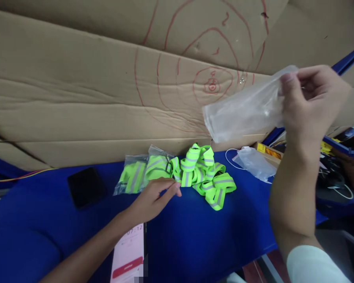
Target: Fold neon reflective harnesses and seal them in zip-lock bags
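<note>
My right hand (311, 98) is raised on the right, its thumb and fingers pinching the end of a clear plastic bag (242, 112). The bag hangs out to the left in front of the cardboard and looks flat. Low over the table, my left hand (153, 200) has its fingers stretched out with a gap at the thumb, and I see nothing in it. Just beyond its fingertips lies a loose heap of neon-green reflective straps (206, 169). Two clear bags with folded green straps, a left one (132, 177) and a right one (157, 167), sit behind that hand.
A blue table (177, 243) holds a black phone-like device (85, 186) and a phone with a lit screen (128, 255). More clear bags (255, 163) lie by a small box (268, 150) at the right. Behind stands a cardboard wall (76, 78) with red rings drawn on it.
</note>
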`<state>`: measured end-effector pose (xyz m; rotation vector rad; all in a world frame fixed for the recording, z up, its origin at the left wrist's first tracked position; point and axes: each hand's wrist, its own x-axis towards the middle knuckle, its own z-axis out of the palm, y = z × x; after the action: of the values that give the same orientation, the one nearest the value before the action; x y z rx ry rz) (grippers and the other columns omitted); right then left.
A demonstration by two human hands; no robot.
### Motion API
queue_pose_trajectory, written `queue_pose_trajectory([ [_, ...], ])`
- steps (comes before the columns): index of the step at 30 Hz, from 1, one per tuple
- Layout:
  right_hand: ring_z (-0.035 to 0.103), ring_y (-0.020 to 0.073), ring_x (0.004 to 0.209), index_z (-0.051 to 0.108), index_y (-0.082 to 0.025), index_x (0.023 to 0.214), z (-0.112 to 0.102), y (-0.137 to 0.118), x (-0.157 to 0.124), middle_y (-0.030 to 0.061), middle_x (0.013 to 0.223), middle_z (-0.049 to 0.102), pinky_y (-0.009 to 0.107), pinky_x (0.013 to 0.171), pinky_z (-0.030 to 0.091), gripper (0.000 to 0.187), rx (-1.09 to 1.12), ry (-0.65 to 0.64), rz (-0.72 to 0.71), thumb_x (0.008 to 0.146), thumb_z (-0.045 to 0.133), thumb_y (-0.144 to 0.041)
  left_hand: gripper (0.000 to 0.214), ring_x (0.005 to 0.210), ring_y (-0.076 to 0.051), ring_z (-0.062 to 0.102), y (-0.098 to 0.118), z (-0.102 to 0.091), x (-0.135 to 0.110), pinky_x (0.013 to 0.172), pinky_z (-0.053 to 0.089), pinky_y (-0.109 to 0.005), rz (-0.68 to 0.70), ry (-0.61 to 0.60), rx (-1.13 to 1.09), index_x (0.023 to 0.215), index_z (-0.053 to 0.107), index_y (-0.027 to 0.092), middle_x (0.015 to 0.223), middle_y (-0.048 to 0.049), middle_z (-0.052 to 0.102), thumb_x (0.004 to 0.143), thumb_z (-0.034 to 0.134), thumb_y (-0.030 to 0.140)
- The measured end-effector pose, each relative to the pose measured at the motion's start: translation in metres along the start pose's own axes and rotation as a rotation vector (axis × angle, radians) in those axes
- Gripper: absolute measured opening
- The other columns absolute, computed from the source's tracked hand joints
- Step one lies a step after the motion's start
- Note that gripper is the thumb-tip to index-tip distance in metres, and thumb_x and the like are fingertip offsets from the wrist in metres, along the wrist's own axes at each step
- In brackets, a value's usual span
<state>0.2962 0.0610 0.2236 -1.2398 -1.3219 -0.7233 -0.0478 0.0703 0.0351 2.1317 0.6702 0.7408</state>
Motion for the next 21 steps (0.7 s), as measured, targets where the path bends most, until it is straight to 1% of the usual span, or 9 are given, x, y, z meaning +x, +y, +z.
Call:
queue_pose_trajectory([
  [2, 0.068, 0.0153, 0.083, 0.067, -0.010, 0.110, -0.017, 0.039, -0.006, 0.0150, 0.101, 0.072, 0.027, 0.069, 0.048, 0.021, -0.226, 0.016, 0.047, 0.098, 0.062, -0.026, 0.041, 0.078, -0.015, 0.069, 0.000, -0.001, 0.001, 0.079, 0.048, -0.026, -0.027, -0.033, 0.023, 0.082, 0.072, 0.019, 0.081, -0.0011, 0.074, 0.106, 0.046, 0.040],
  [5, 0.069, 0.0208, 0.086, 0.049, -0.010, 0.138, -0.041, 0.100, -0.055, 0.0177, 0.106, 0.071, 0.033, 0.074, 0.050, 0.051, -0.545, -0.115, 0.251, 0.088, 0.059, -0.009, 0.041, 0.081, -0.016, 0.069, 0.001, -0.002, 0.002, 0.079, 0.048, -0.027, -0.068, -0.066, 0.033, 0.083, 0.073, 0.020, 0.083, -0.0013, 0.074, 0.105, 0.046, 0.042],
  [6, 0.069, 0.0240, 0.083, 0.047, -0.009, 0.140, -0.049, 0.116, -0.076, 0.0203, 0.106, 0.070, 0.036, 0.072, 0.050, 0.055, -0.693, -0.216, 0.341, 0.086, 0.057, -0.009, 0.042, 0.081, -0.016, 0.069, 0.000, -0.003, 0.003, 0.079, 0.048, -0.027, -0.077, -0.073, 0.034, 0.084, 0.073, 0.020, 0.083, -0.0013, 0.074, 0.105, 0.045, 0.042],
  [8, 0.069, 0.0326, 0.082, 0.058, -0.009, 0.130, -0.062, 0.138, -0.117, 0.0294, 0.111, 0.067, 0.045, 0.069, 0.048, 0.048, -0.766, -0.310, 0.382, 0.083, 0.063, -0.017, 0.043, 0.081, -0.016, 0.069, 0.000, -0.004, 0.003, 0.078, 0.048, -0.027, -0.093, -0.087, 0.036, 0.085, 0.073, 0.020, 0.084, -0.0014, 0.074, 0.105, 0.044, 0.044],
  [11, 0.068, 0.0425, 0.105, 0.065, -0.009, 0.127, -0.068, 0.148, -0.160, 0.0375, 0.131, 0.057, 0.054, 0.081, 0.050, 0.042, -0.772, -0.405, 0.312, 0.093, 0.056, -0.030, 0.044, 0.079, -0.017, 0.068, -0.004, -0.003, 0.004, 0.077, 0.049, -0.028, -0.122, -0.090, 0.053, 0.085, 0.074, 0.021, 0.084, -0.0019, 0.074, 0.105, 0.044, 0.045],
  [13, 0.057, 0.0415, 0.131, 0.062, -0.015, 0.138, -0.061, 0.147, -0.179, 0.0295, 0.150, 0.049, 0.055, 0.101, 0.047, 0.046, -0.705, -0.511, 0.198, 0.099, 0.051, -0.037, 0.044, 0.080, -0.018, 0.068, -0.007, -0.003, 0.005, 0.078, 0.050, -0.029, -0.140, -0.067, 0.079, 0.084, 0.074, 0.021, 0.084, -0.0026, 0.074, 0.104, 0.044, 0.046],
  [15, 0.043, 0.0358, 0.148, 0.057, -0.025, 0.146, -0.049, 0.146, -0.196, 0.0167, 0.163, 0.041, 0.054, 0.118, 0.037, 0.049, -0.633, -0.709, 0.084, 0.102, 0.047, -0.044, 0.044, 0.084, -0.020, 0.069, -0.011, -0.005, 0.006, 0.081, 0.050, -0.031, -0.149, -0.022, 0.124, 0.083, 0.072, 0.021, 0.087, -0.0038, 0.074, 0.104, 0.044, 0.046],
  [18, 0.041, 0.0321, 0.151, 0.056, -0.026, 0.148, -0.031, 0.153, -0.224, 0.0132, 0.162, 0.044, 0.056, 0.121, 0.034, 0.050, -0.622, -0.960, 0.062, 0.105, 0.040, -0.044, 0.039, 0.095, -0.023, 0.069, -0.018, -0.012, 0.008, 0.087, 0.051, -0.035, -0.163, 0.103, 0.247, 0.093, 0.071, 0.020, 0.101, -0.0064, 0.074, 0.103, 0.045, 0.047],
  [21, 0.058, 0.0312, 0.136, 0.061, -0.024, 0.142, -0.022, 0.164, -0.240, 0.0155, 0.144, 0.063, 0.054, 0.110, 0.047, 0.047, -0.647, -0.995, 0.144, 0.104, 0.040, -0.043, 0.032, 0.111, -0.029, 0.067, -0.027, -0.020, 0.009, 0.099, 0.050, -0.043, -0.167, 0.264, 0.446, 0.111, 0.068, 0.019, 0.119, -0.0106, 0.071, 0.102, 0.048, 0.043],
])
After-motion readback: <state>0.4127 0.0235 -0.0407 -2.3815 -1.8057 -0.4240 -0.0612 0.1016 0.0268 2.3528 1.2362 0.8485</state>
